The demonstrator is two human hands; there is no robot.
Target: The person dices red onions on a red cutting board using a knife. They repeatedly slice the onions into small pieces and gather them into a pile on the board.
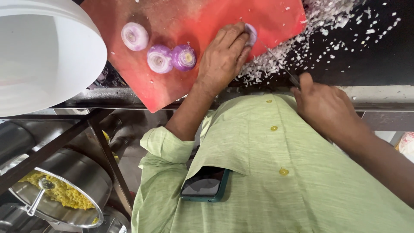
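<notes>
From my feed, most of the onion piece (251,33) is hidden under the left hand (224,58), whose fingers curl down, pressing it on the red cutting board (181,26). The right hand (325,108) is closed on a knife (280,64); its handle is covered, and the thin blade probably reaches the onion.

Dark counter (379,64) — steel shelf (64,138) below

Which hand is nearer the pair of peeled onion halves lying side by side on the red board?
Left. The left hand rests just beside the onion halves; the right hand holds a knife off the red board.
</notes>
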